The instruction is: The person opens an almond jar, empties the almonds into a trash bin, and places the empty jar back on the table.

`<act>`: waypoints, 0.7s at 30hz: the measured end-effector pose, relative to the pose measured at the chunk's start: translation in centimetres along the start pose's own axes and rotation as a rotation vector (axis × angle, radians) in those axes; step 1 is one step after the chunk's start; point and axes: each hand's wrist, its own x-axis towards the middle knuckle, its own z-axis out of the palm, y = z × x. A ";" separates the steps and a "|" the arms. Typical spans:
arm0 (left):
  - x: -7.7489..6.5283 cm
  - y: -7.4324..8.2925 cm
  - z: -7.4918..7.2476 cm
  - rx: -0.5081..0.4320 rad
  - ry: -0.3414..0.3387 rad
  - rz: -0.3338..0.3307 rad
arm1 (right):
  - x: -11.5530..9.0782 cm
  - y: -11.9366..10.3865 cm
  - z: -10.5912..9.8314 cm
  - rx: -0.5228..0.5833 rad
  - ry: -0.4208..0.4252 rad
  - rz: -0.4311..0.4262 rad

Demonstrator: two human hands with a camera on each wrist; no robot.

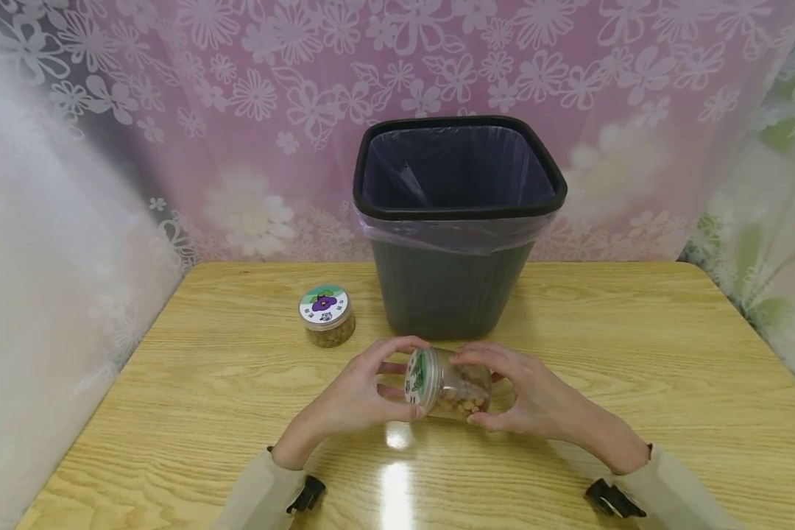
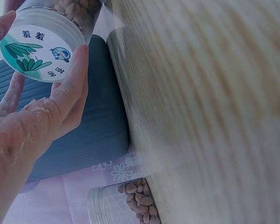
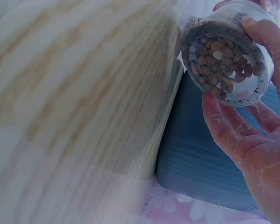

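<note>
The clear plastic jar (image 1: pixel 460 386) is lying on its side btwn the left hand (image 1: pixel 361 394) and the right hand (image 1: pixel 533 394), near the middle of the wooden table (image 1: pixel 192 383) and just in front of the dark plastic bin (image 1: pixel 450 287). Brown nut-like pcs (image 3: pixel 219 60) are sitting inside it. Its long axis is running roughly L to R, w/ the green-and-white lid (image 1: pixel 416 377) facing the left hand & the base facing the right — so neither hand is nearer; each is taking one end. The left hand is gripping the lid end, thumb on the near side, fingers curving round the far side; the right is holding the base end likewise. Both are spreading abt as wide as the jar & holding nothing else.

Whether the jar is touching the wood or being held a bit above it, I can't really tell from the head view. Some fingertips are hiding behind it; the left wrist view is cutting off the base end, and the right is losing the lid's print.

Farther out, a 2nd jar (image 1: pixel 329 324) w/ a purple flower on its lid is standing upright left of the bin — its bottom half only partly showing what's inside. A thin liner (image 1: pixel 460 169) is lining the bin, & a pink floral curtain (image 1: pixel 252 147) is hanging behind.
</note>
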 end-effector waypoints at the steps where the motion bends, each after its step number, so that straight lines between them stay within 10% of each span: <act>1: 0.0 0.0 0.0 0.002 0.000 -0.001 | 0.0 0.0 0.0 -0.001 0.002 -0.002; 21: -0.1 0.2 0.0 0.032 0.003 -0.028 | -0.1 0.0 0.0 0.033 -0.005 0.015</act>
